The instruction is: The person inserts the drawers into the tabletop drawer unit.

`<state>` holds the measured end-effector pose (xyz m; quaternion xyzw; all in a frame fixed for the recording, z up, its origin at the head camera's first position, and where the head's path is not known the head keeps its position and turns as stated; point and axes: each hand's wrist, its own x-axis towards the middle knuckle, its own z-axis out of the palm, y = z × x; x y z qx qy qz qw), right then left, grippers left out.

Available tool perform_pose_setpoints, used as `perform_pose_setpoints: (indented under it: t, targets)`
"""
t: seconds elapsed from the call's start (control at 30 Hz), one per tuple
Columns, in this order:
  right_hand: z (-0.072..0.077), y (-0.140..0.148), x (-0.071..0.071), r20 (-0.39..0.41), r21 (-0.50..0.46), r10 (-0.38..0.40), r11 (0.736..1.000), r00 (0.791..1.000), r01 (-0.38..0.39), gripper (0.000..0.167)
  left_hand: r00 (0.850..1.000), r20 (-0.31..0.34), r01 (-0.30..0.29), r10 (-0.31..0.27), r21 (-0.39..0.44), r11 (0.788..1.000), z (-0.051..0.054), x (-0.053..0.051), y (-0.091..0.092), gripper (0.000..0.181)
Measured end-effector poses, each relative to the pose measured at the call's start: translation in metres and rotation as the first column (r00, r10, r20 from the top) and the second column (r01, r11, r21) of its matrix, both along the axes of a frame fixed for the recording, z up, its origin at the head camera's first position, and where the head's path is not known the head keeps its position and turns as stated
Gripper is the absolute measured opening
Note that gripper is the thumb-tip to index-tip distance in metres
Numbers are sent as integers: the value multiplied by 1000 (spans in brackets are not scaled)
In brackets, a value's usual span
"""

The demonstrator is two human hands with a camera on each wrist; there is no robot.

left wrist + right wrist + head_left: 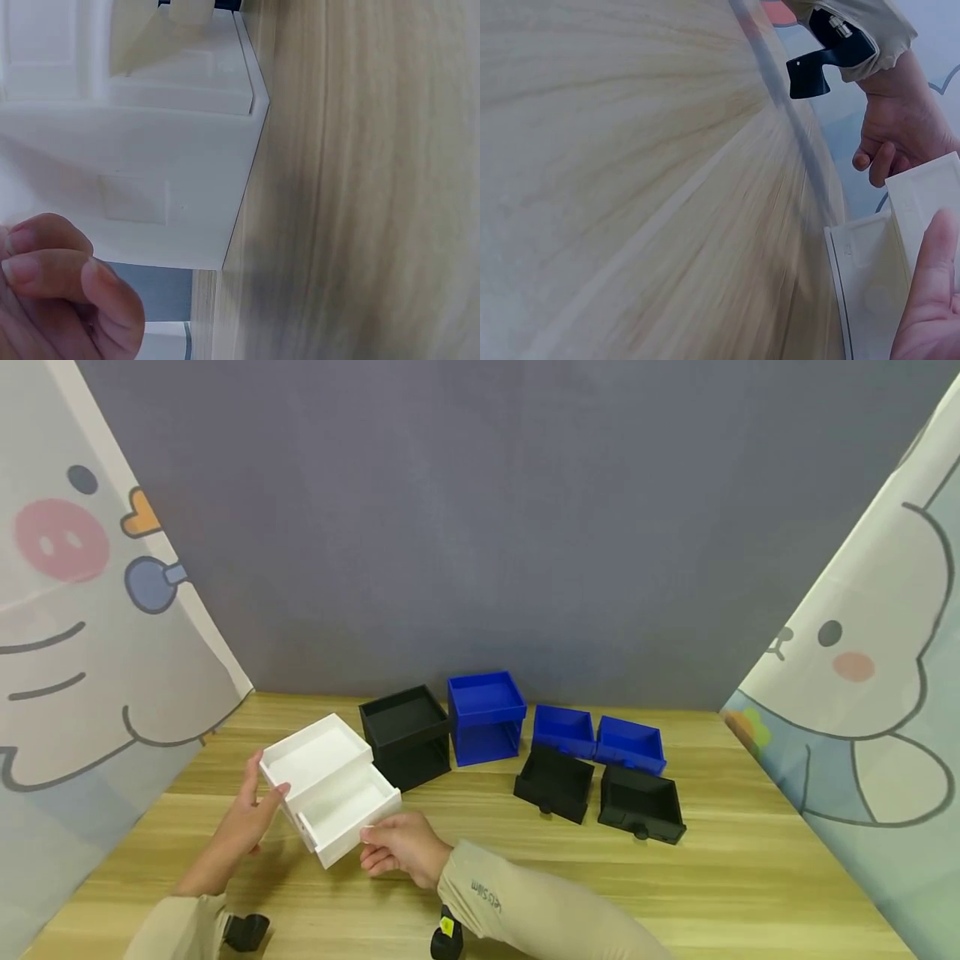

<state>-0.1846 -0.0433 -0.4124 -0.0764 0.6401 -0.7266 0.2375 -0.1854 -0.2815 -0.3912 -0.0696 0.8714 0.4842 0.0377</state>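
Note:
A small white cabinet [315,753] stands on the table's left side, turned at an angle. My left hand [247,818] grips its left side, thumb near the top edge. From its front a white drawer [348,810] sticks partway out, with nothing in it. At the front of that drawer, my right hand [408,847] pinches the panel between thumb and fingers; a knob there is hidden. The left wrist view shows the cabinet's white side wall [150,180] with curled fingers [112,300] beside it. In the right wrist view a thumb [934,262] lies against the white drawer.
Behind to the right stand a black cabinet frame [405,735] and a blue one [486,714], both without drawers. Further right lie two blue drawers [564,731] and two black drawers [555,781]. A grey wall [480,527] and printed side panels [862,693] enclose the table [712,893].

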Motion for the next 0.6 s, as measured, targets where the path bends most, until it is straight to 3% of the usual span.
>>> perform_pose_setpoints:
  t: [0.3,0.47,0.6]
  targets:
    - [-4,-3,3,-35,37,-19,999,999,21,17,1000,-6,-1,1,8,1000,-2,0,1,77]
    - [-5,-6,7,-49,22,-97,995,994,98,9,1000,-17,7,-7,3,1000,-2,2,1,78]
    - [-7,-6,9,-30,-44,-167,985,985,166,4,999,-32,13,-13,-1,1000,-1,1,1,78]
